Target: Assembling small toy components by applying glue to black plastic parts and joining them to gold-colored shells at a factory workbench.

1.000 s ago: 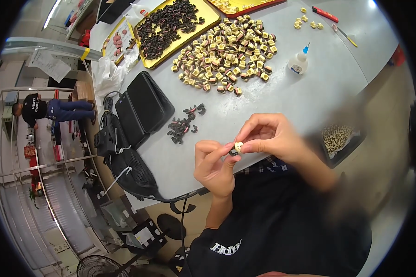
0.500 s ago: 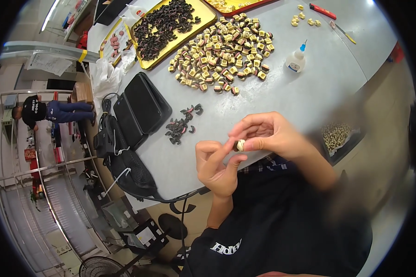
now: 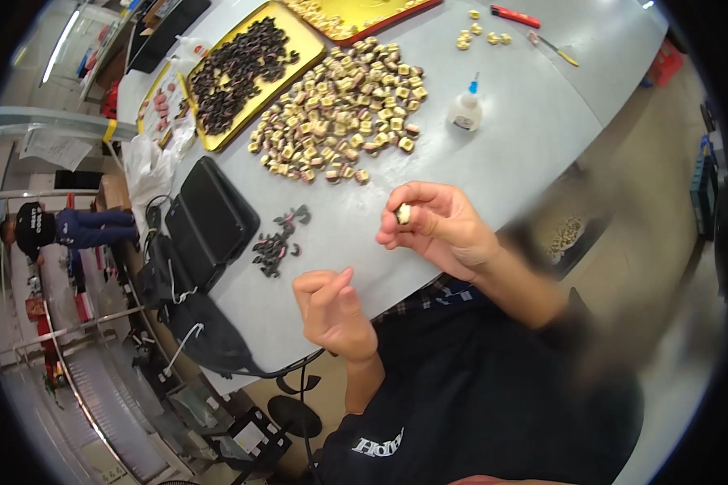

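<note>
My right hand [image 3: 445, 226] pinches a small cream-and-dark piece [image 3: 403, 214] between thumb and fingertips, above the near edge of the grey table. Lower and to the left, my left hand [image 3: 336, 314] hangs apart from it, fingers loosely curled and the thumb tip a little off the index finger; nothing shows between them. A small cluster of black curved pieces [image 3: 277, 246] lies on the table beyond the left hand. Farther off spreads a large heap of cream-and-dark pieces [image 3: 344, 113], like the one in my right hand.
A white squeeze bottle [image 3: 466, 111] with a blue tip stands right of the heap. A yellow tray [image 3: 311, 50] holds black pieces; a red-rimmed tray [image 3: 380, 26] lies behind. An open black case [image 3: 218, 214] sits left. A red tool [image 3: 515, 16] and a tweezers-like tool [image 3: 554, 50] lie far right.
My hands have separated: the left let go of the small piece and drew down and left, while the right keeps it and has turned slightly upward. The whole view has shifted.
</note>
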The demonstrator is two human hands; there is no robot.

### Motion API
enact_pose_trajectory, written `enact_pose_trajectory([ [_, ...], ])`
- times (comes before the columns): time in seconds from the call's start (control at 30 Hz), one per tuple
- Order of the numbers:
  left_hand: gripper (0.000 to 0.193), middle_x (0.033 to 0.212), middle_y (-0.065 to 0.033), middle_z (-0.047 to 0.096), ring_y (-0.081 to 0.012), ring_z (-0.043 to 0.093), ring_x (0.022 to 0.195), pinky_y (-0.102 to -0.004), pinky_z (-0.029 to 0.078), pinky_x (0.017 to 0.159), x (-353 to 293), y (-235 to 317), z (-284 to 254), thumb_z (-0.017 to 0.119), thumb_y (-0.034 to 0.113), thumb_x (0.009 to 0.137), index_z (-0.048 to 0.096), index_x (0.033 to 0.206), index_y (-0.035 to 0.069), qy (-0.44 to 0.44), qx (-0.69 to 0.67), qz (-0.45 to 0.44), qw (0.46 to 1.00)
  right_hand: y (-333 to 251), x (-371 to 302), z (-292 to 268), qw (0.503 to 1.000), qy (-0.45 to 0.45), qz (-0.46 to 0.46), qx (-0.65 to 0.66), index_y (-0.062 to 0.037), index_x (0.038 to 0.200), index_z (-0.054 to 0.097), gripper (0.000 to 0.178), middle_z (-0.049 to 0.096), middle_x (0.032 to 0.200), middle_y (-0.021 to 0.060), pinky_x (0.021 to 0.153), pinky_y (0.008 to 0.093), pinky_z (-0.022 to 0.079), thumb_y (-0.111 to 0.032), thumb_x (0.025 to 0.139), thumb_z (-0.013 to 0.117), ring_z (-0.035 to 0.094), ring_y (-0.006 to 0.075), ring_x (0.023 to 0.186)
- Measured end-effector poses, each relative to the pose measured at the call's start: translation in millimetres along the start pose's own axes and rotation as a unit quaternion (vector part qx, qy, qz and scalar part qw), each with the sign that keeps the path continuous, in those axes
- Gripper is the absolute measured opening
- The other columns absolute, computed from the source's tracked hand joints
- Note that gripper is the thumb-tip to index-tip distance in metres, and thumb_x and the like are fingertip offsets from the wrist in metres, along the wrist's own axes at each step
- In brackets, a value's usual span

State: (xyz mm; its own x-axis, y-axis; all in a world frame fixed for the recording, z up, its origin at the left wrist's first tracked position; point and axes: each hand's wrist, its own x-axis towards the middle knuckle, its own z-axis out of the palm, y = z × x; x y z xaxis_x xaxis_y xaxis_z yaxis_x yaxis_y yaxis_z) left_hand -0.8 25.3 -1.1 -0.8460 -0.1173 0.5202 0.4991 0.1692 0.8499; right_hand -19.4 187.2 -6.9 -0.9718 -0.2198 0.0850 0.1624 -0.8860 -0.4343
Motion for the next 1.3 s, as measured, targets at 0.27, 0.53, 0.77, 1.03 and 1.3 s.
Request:
enact_pose_trajectory([
  [0.27,0.018,0.089,-0.0077,0.049,-0.0208,0.046,0.084,-0.0312,0.039,0.073,0,4,-4,0.068,0.010,0.076,0.066,0.093,0.003,-0.011,0.035,0.012,0.999,-11,-3,26,0.981,-0.020,0.059,-0.183,0.0034,0.125,0.039,0.049,0.064,0.093,0.0147,0.083,0.0316,0.048,-0.003,0.082,0.062,0.060,0.0219,0.097],
  [0.53,0.019,0.112,-0.0097,0.049,-0.0260,0.041,0.102,-0.0399,0.035,0.088,1,-1,-7,0.072,0.017,0.073,0.069,0.091,0.012,-0.097,0.017,0.067,0.993,-16,-9,32,0.962,-0.036,0.107,-0.247,0.0043,0.131,0.030,0.065,0.065,0.089,0.0136,0.082,0.0302,0.048,0.002,0.077,0.066,0.060,0.0215,0.097],
  [0.77,0.016,0.120,-0.0085,0.048,-0.0299,0.031,0.119,-0.0404,0.031,0.093,0,1,-5,0.073,0.017,0.071,0.073,0.087,0.019,-0.072,0.136,0.139,0.978,-9,-13,26,0.955,-0.061,0.058,-0.285,0.0033,0.122,0.035,0.056,0.064,0.085,0.0125,0.079,0.0293,0.048,0.002,0.076,0.067,0.060,0.0199,0.091],
  [1.03,0.018,0.118,-0.0079,0.052,-0.0325,0.030,0.122,-0.0403,0.032,0.094,4,3,-7,0.072,0.011,0.072,0.073,0.089,0.017,-0.076,0.133,0.119,0.981,-8,-4,31,0.969,-0.043,0.095,-0.222,0.0014,0.110,0.040,0.043,0.062,0.089,0.0124,0.077,0.0286,0.047,0.002,0.076,0.067,0.060,0.0185,0.085],
  [1.3,0.025,0.111,-0.0156,0.056,-0.0258,0.051,0.107,-0.0373,0.038,0.094,18,16,-16,0.062,-0.001,0.079,0.065,0.103,0.000,-0.017,0.199,-0.081,0.976,-11,50,37,0.765,0.053,-0.183,-0.615,-0.0016,0.096,0.053,0.025,0.057,0.101,0.0093,0.074,0.0275,0.047,0.002,0.075,0.067,0.057,0.0172,0.084],
])
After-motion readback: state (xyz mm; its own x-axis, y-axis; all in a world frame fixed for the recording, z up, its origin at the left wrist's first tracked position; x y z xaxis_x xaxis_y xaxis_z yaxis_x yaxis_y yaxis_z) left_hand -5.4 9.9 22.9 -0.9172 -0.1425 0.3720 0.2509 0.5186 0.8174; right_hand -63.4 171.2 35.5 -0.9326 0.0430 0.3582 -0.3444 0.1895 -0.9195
